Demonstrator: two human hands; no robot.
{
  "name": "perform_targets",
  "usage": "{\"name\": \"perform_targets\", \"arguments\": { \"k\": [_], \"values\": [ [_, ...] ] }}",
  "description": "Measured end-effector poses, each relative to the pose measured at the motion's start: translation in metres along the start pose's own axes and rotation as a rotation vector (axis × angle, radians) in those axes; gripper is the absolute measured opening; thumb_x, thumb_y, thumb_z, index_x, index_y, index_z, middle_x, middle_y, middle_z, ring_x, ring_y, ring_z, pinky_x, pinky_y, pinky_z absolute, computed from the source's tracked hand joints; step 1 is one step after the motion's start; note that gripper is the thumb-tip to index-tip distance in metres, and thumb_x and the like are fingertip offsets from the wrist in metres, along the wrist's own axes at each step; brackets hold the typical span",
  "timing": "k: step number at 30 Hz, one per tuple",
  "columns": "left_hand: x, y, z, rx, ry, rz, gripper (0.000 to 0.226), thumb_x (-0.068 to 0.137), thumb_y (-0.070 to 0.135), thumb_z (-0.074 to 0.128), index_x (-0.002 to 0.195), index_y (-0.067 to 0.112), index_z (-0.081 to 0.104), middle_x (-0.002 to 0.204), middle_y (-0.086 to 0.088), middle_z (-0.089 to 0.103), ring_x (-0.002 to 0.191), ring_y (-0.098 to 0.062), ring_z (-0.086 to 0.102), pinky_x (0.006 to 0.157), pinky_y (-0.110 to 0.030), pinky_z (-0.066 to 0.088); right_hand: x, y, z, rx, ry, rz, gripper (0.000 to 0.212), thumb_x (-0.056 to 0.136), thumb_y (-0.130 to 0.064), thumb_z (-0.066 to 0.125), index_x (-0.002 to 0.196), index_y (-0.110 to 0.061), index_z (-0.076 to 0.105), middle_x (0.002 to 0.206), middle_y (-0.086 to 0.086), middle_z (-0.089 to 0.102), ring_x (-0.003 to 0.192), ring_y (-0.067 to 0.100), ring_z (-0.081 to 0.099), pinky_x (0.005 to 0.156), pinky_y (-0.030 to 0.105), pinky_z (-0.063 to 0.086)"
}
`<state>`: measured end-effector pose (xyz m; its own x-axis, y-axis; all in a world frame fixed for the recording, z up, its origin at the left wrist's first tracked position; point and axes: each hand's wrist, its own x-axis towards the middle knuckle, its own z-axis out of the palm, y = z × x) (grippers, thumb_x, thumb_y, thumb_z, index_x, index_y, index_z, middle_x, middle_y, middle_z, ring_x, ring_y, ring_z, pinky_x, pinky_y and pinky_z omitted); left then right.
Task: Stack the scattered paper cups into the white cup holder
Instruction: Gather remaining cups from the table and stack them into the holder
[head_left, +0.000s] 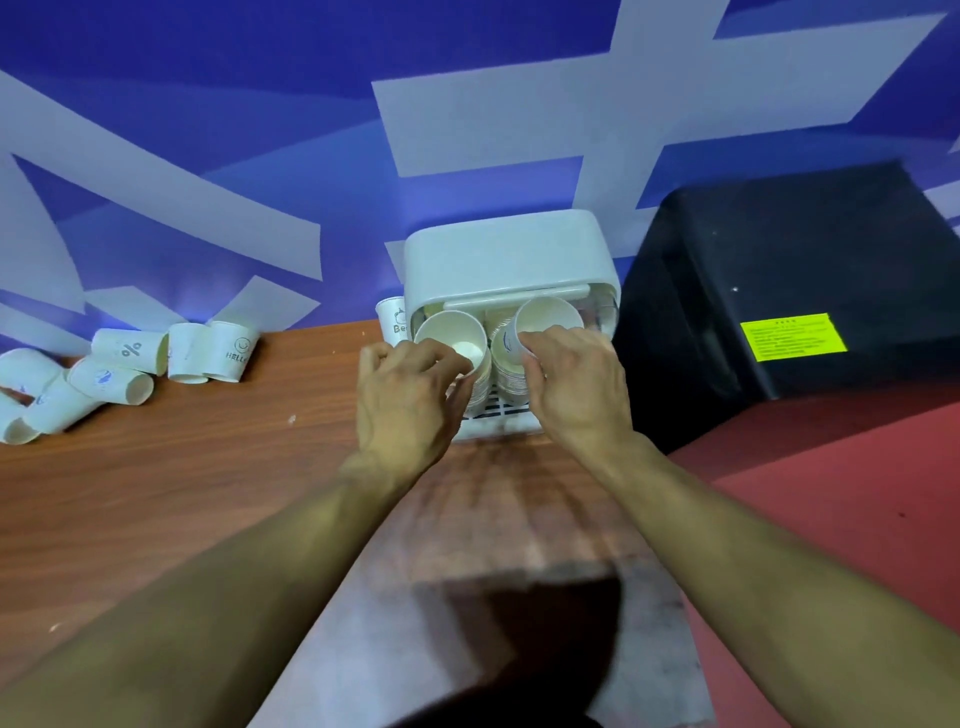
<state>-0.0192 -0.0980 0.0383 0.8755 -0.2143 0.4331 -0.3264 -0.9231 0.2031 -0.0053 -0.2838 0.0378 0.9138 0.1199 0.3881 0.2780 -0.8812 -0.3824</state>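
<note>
The single head-worn wide-angle camera looks forward and down from the person's standpoint at 6 o'clock, close above the surface (182, 493), facing the blue wall (208, 130) at 12 o'clock.

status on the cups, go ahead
Left grip holds left cup in white cup holder. Right grip holds right cup beside it. Loose cups on table, far left. Nothing blocking.

Ahead of you a blue wall (208, 104) with pale grey shapes backs the wooden tabletop (182, 493). On your right sits a black box (779, 249) bearing a yellow label (792, 336), beside a red surface (831, 493).
</note>
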Motion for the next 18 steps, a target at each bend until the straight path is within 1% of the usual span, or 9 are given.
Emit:
{"name": "perform_targets", "arguments": {
  "k": [2,4,7,9,13,16,18],
  "values": [
    [0.0,-0.004,0.004,0.006,-0.027,0.025,0.004,0.086,0.029,0.07,0.083,0.026,0.071,0.085,0.01,0.067,0.073,-0.02,0.057,0.076,-0.037,0.031,-0.001,0.001,0.006,-0.005,-0.041,-0.04,0.01,0.079,-0.008,0.061,0.084,-0.011,0.069,0.066,0.004,0.057,0.06,0.029,0.051,0.077,0.043,0.044],
    [-0.002,-0.007,0.008,0.016,-0.073,0.046,0.007,0.088,0.031,0.066,0.085,0.027,0.071,0.085,0.009,0.067,0.075,-0.022,0.059,0.076,-0.039,0.035,-0.003,0.003,0.012,-0.034,-0.102,-0.071,0.01,0.081,-0.009,0.057,0.081,-0.012,0.067,0.066,0.003,0.056,0.06,0.029,0.051,0.074,0.04,0.043],
    [-0.001,-0.013,0.016,0.033,-0.138,0.066,0.017,0.094,0.037,0.059,0.086,0.026,0.07,0.081,0.008,0.068,0.078,-0.022,0.059,0.078,-0.04,0.036,-0.003,0.008,0.021,-0.082,-0.165,-0.09,0.008,0.08,-0.006,0.062,0.082,-0.013,0.066,0.066,0.002,0.056,0.061,0.028,0.051,0.072,0.037,0.04],
    [-0.002,-0.015,0.02,0.056,-0.16,0.081,0.024,0.096,0.039,0.054,0.084,0.025,0.069,0.075,0.006,0.066,0.075,-0.022,0.058,0.078,-0.04,0.035,-0.003,0.01,0.028,-0.11,-0.172,-0.091,0.008,0.08,-0.007,0.066,0.083,-0.014,0.067,0.066,0.001,0.055,0.061,0.027,0.051,0.072,0.036,0.038],
    [-0.003,-0.017,0.03,0.071,-0.196,0.115,0.026,0.096,0.04,0.055,0.082,0.024,0.069,0.072,0.005,0.067,0.073,-0.023,0.057,0.078,-0.04,0.036,-0.006,0.012,0.039,-0.172,-0.213,-0.119,0.008,0.079,-0.011,0.069,0.084,-0.017,0.068,0.067,0.0,0.057,0.063,0.027,0.052,0.073,0.034,0.034],
    [-0.002,-0.02,0.037,0.067,-0.266,0.116,0.027,0.094,0.043,0.054,0.083,0.025,0.071,0.073,0.005,0.069,0.073,-0.023,0.059,0.077,-0.039,0.035,-0.005,0.011,0.044,-0.196,-0.264,-0.102,0.011,0.076,-0.011,0.072,0.084,-0.018,0.069,0.067,-0.001,0.058,0.063,0.026,0.054,0.077,0.031,0.031],
    [0.001,-0.024,0.041,0.064,-0.311,0.101,0.028,0.092,0.045,0.055,0.083,0.025,0.072,0.073,0.004,0.069,0.073,-0.022,0.06,0.078,-0.037,0.032,-0.002,0.009,0.046,-0.201,-0.286,-0.096,0.01,0.075,-0.01,0.073,0.08,-0.017,0.068,0.065,-0.001,0.058,0.061,0.026,0.054,0.076,0.031,0.03]
  ]
}}
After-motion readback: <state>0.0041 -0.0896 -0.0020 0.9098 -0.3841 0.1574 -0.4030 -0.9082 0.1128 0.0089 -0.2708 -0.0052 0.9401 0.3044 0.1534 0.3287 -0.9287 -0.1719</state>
